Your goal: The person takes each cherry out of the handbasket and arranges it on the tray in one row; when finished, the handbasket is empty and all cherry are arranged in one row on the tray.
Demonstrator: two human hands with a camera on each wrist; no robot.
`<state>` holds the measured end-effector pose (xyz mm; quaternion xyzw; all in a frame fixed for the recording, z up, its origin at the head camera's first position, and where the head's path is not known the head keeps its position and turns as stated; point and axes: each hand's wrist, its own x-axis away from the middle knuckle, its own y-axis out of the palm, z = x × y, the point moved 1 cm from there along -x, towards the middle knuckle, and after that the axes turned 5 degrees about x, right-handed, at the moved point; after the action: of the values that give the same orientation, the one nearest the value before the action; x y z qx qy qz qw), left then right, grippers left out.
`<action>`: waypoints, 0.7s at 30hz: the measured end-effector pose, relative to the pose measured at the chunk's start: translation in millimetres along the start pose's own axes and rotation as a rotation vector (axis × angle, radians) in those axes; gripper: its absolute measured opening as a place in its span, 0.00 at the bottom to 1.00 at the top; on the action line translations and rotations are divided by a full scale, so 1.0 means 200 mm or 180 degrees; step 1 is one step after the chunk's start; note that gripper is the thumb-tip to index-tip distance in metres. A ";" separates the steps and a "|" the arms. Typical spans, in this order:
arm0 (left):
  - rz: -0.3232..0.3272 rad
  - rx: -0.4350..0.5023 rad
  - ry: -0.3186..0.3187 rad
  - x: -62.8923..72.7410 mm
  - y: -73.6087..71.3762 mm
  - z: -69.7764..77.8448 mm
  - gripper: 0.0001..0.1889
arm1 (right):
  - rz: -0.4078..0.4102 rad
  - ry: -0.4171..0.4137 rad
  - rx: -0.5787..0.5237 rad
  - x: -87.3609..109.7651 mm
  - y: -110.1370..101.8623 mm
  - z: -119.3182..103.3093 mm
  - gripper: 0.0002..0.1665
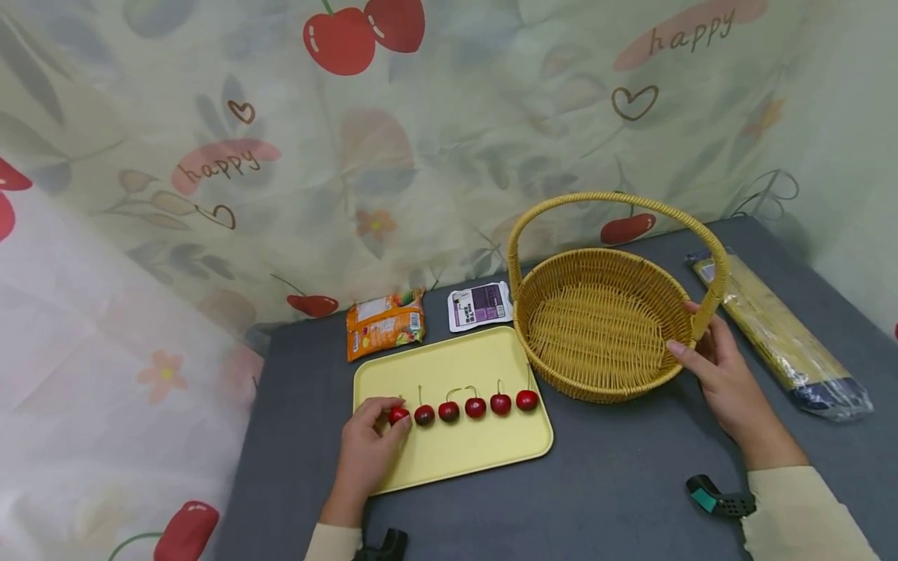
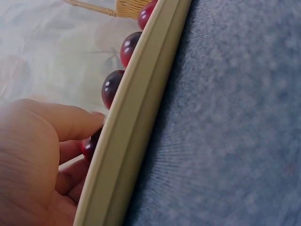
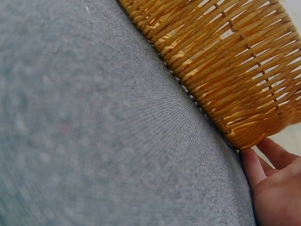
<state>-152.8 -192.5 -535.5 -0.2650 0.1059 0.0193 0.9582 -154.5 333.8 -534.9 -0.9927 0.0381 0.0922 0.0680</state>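
Several dark red cherries with stems form a row on a yellow tray (image 1: 449,460). At the row's left end, my left hand (image 1: 368,440) pinches the leftmost cherry (image 1: 397,415) between thumb and fingers, low over the tray. The neighbouring cherry (image 1: 424,414) sits just right of my fingertips. In the left wrist view, the tray's raised edge (image 2: 127,127) partly hides the pinched cherry (image 2: 88,149). My right hand (image 1: 726,382) grips the rim of a wicker basket (image 1: 596,335) at the foot of its tall handle, thumb over the rim. Only the woven bottom shows inside the basket.
Behind the tray lie an orange snack packet (image 1: 386,323) and a white and purple pouch (image 1: 480,306). A long clear-wrapped pack (image 1: 786,335) lies right of the basket. A printed cloth (image 1: 421,156) hangs along the back of the grey table (image 1: 603,483).
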 end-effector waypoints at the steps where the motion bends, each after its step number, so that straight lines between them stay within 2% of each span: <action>1: 0.0012 -0.0012 0.0013 0.00 0.00 0.00 0.13 | 0.0001 0.0001 0.0001 0.00 0.00 0.00 0.42; 7: 0.0084 -0.0006 0.0097 0.00 0.01 0.00 0.09 | 0.0001 -0.0012 -0.0011 0.00 -0.01 0.01 0.42; 21: 0.0186 -0.0105 -0.0025 0.02 0.01 0.02 0.07 | -0.0011 -0.0002 0.0001 0.00 0.00 0.01 0.42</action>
<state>-148.8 -188.6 -533.4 -0.2776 0.1095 0.0501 0.9531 -155.7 335.0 -536.5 -0.9927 0.0363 0.0923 0.0684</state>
